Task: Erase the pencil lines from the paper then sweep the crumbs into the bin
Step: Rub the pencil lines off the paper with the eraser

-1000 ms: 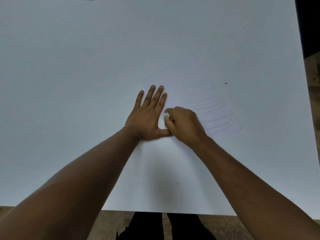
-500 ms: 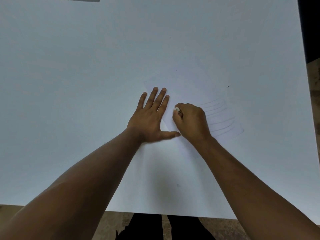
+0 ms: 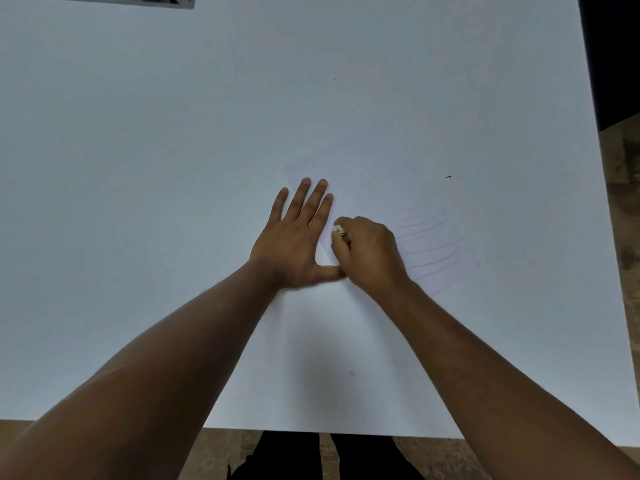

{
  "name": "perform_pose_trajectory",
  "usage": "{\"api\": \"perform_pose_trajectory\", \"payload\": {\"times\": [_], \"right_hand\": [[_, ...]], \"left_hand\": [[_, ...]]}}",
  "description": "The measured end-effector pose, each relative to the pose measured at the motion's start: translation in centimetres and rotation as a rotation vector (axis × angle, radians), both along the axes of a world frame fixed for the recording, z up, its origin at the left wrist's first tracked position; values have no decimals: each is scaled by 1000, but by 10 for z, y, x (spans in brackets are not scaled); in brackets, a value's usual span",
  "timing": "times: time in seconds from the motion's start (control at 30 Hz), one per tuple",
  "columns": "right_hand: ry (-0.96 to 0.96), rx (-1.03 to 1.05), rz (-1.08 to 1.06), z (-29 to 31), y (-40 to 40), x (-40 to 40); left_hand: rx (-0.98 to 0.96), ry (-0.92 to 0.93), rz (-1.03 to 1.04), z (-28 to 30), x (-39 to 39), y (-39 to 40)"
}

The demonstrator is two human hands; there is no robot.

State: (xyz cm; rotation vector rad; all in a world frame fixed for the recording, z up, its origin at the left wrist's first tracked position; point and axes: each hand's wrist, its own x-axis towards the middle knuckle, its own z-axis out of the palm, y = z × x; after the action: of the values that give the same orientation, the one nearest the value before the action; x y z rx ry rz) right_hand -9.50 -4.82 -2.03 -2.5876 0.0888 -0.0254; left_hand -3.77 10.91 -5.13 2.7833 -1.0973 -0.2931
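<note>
Paper (image 3: pixel 367 188) lies flat on the white table (image 3: pixel 138 168) before us, its edges faint against the tabletop, and faint curved pencil lines (image 3: pixel 429 237) run across its right part. We press our left hand (image 3: pixel 294 240) flat on the sheet, fingers straight and together, the thumb spread out to the right until it meets our right hand (image 3: pixel 370 254). That right hand is curled into a loose fist and pinches a small white eraser (image 3: pixel 338 230), which peeks out at the fingertips just beside the left index finger, down on the paper left of the lines. A tiny dark speck (image 3: pixel 449 176) sits on the table farther right. At the top edge we see part of a grey object (image 3: pixel 162 0).
</note>
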Motion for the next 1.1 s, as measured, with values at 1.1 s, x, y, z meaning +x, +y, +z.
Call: {"api": "perform_pose_trajectory", "payload": {"times": [1.1], "right_hand": [[-48, 30, -186, 0, -12, 8]], "left_hand": [[-30, -8, 24, -4, 3, -10]]}}
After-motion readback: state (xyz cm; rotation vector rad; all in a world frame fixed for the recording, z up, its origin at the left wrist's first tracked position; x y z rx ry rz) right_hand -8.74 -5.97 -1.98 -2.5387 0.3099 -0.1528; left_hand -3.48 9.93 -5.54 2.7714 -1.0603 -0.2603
